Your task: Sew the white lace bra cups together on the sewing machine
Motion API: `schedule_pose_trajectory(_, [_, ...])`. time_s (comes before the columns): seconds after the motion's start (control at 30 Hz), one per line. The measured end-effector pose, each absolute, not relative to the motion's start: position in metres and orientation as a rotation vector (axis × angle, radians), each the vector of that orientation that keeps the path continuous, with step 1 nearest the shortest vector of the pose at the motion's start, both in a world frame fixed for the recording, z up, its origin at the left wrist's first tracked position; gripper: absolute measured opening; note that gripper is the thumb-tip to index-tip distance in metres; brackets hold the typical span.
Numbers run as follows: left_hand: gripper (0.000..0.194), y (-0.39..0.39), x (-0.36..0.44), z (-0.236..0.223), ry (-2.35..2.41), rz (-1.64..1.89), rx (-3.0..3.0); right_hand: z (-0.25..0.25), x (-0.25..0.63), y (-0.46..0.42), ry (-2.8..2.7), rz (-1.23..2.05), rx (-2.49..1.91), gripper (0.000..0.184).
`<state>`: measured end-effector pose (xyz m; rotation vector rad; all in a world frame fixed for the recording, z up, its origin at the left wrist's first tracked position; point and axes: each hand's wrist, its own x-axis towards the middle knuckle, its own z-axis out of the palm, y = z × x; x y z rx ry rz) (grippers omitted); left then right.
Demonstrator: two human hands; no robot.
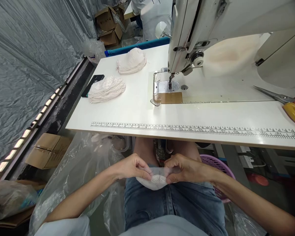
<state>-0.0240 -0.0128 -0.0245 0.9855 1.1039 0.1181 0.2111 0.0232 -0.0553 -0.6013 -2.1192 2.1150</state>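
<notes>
A white, partly sheer fabric piece (155,186) with a knit-like patch is stretched between my two hands, above my lap and below the table edge. My left hand (135,167) pinches its left side between thumb and fingers. On the other side, my right hand (178,168) grips the right edge the same way. Beyond the hands, a stack of cream lacy fabric pieces (106,90) lies on the table, partly over a dark flat object (94,82). Another pale pile of fabric pieces (132,61) rests farther back, left of the sewing machine (186,42).
The white table (127,113) has a printed ruler (199,128) along its front edge. Scissors (282,98) with red and yellow handles lie at right. A purple basket (221,167) stands under the table; clear plastic (73,170) hangs at left. A person (154,19) is behind the table.
</notes>
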Motion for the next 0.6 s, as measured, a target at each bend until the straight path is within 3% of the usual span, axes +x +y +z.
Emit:
schedule_pose_trajectory(0.23, [0.027, -0.012, -0.026, -0.027, 1.096, 0.143, 0.948, -0.058, 0.210, 0.020, -2.155, 2.054, -0.672, 0.022])
schedule_pose_trajectory(0.6, [0.024, -0.002, -0.023, -0.017, 1.135, 0.174, 1.032, -0.052, 0.216, 0.028, -2.178, 1.929, -0.577, 0.039])
